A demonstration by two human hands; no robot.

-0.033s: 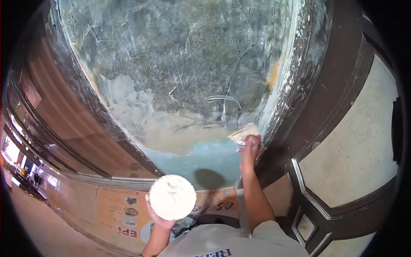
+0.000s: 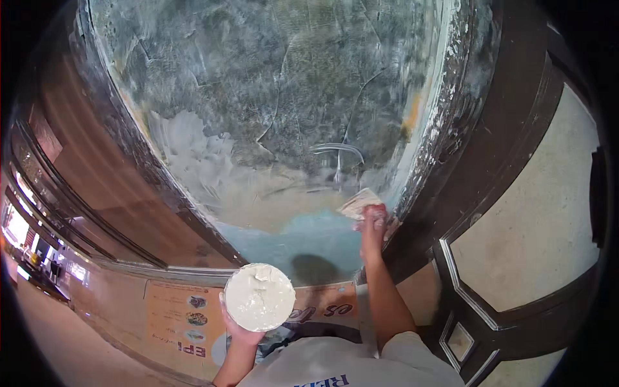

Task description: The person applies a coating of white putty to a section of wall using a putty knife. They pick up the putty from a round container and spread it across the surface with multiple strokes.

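In the head view, the right hand (image 2: 374, 221) gripped a flat scraper (image 2: 358, 205), its long axis slanting up-left beyond the fingers, its blade cream-coloured (apparently smeared), slightly further left than before. The left hand (image 2: 242, 330) supported a round tub (image 2: 293, 307) of off-white paste above it.

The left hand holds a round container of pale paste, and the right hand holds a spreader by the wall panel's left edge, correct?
Not quite: the head view shows the spreader by the wall panel's right edge. The right hand does hold it, and the left hand holds the round container of pale paste.
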